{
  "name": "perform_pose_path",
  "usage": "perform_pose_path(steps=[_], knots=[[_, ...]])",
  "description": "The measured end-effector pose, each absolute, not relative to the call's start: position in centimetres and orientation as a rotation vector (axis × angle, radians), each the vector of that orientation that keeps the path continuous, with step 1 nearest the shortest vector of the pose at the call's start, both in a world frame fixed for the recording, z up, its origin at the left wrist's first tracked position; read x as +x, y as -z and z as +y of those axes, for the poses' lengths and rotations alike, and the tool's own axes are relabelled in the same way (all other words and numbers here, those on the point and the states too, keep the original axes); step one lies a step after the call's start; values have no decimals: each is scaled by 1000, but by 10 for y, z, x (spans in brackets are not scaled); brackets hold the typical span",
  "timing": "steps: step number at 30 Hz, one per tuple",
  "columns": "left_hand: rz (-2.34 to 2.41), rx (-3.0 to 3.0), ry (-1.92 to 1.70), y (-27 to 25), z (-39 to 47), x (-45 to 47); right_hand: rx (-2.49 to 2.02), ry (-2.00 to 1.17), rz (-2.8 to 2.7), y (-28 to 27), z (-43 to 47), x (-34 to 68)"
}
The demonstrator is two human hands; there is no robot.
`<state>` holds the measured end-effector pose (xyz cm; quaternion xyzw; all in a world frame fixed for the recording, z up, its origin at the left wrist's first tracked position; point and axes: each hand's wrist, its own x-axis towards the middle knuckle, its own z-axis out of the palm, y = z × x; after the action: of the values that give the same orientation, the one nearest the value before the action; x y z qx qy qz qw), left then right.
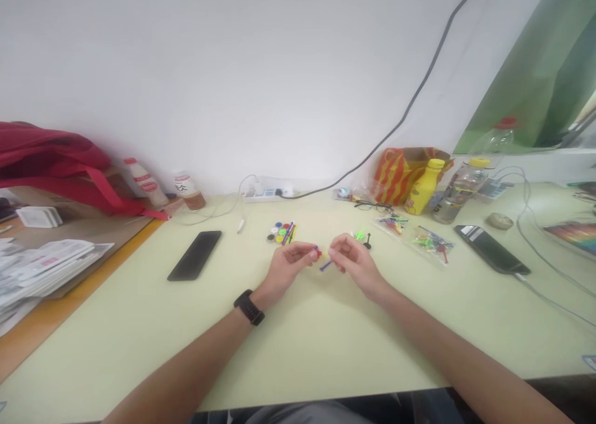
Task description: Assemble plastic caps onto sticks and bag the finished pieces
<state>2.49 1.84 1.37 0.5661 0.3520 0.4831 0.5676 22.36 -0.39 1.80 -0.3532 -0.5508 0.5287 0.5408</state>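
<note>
A black phone (194, 256) lies to the left of the left hand (289, 266). Just past that hand, there is a little bunch of round colored pieces (279, 231) with thin sticks (289, 233) beside them. A small red piece (319, 254) is at the tips of the left hand's fingers. This hand is nearly closed, with thumb and finger pinching the red piece. A blue stick (325, 266) pokes out from the right hand (354, 259), on the side near the left hand. The right hand is curled, and its thumb and finger pinch the stick. Just past the right hand are some bright green bits (359, 235) and a black piece (367, 244). Farther right of it lie clear bags (431, 245) with colorful bits inside.
</note>
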Motion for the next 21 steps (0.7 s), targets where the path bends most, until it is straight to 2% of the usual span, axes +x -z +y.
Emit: perform_pose_path(steps=[12, 21], knots=[[779, 1313, -1108, -17, 16, 26, -839, -1220, -1435, -8, -3, 220], [769, 1315, -1119, -13, 17, 23, -918, -920, -1500, -18, -10, 225]])
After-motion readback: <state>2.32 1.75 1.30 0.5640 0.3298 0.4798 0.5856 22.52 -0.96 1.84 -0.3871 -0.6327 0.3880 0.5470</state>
